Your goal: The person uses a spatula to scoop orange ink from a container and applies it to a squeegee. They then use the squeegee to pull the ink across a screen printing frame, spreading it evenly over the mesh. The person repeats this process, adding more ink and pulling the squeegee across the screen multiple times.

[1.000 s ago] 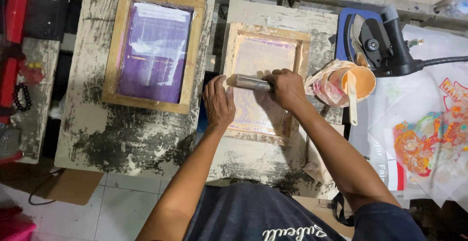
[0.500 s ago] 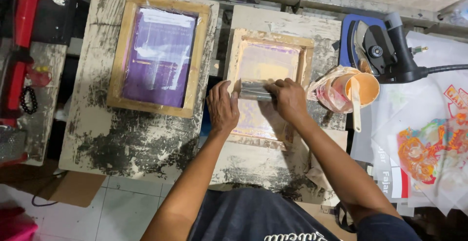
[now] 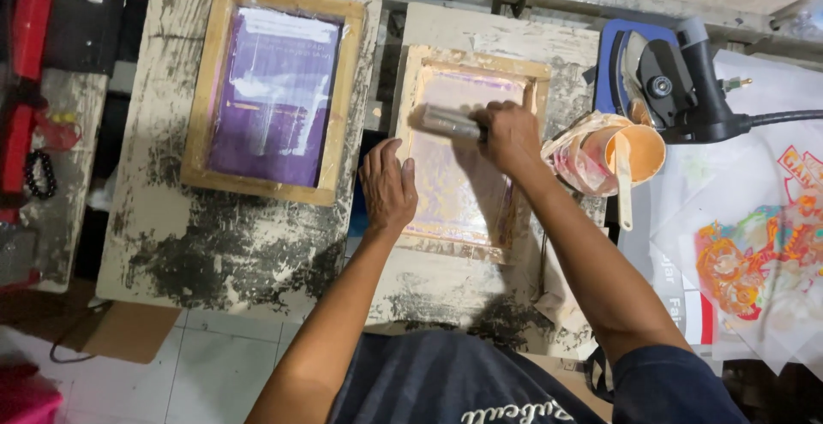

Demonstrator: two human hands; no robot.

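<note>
Here the right hand [image 3: 510, 137] is closed around a squeegee [image 3: 450, 121], gripping its right end while the blade lies across the far part of a wooden screen-printing frame [image 3: 467, 154]. That frame sits flat on a paint-worn board of the desk [image 3: 480, 287], near the middle of the scene, its mesh pale pink and glossy. The left hand [image 3: 387, 186] is open, palm down, fingers spread and pressing on the left rail of the same frame, just near of the squeegee's left end; hand and squeegee are apart.

Left of this frame lies a second wooden frame [image 3: 273, 94] with purple mesh, flat on its own worn, black-smeared board [image 3: 171, 244]. The two boards are separated by a narrow dark gap.

Right of the working frame, just beside the right forearm, stands an orange cup [image 3: 639, 151] set in crumpled plastic wrap, with a pale stick [image 3: 623, 186] resting in it and leaning toward the near side. Farther right sits a black heat tool [image 3: 681, 90] on a blue pad, its cable running off to the right. Sheets with a colourful printed design [image 3: 754, 261] lie at the right edge. At the far left edge a red and black object [image 3: 34, 64] stands on another surface. Pale floor tiles [image 3: 206, 364] show at near left.
</note>
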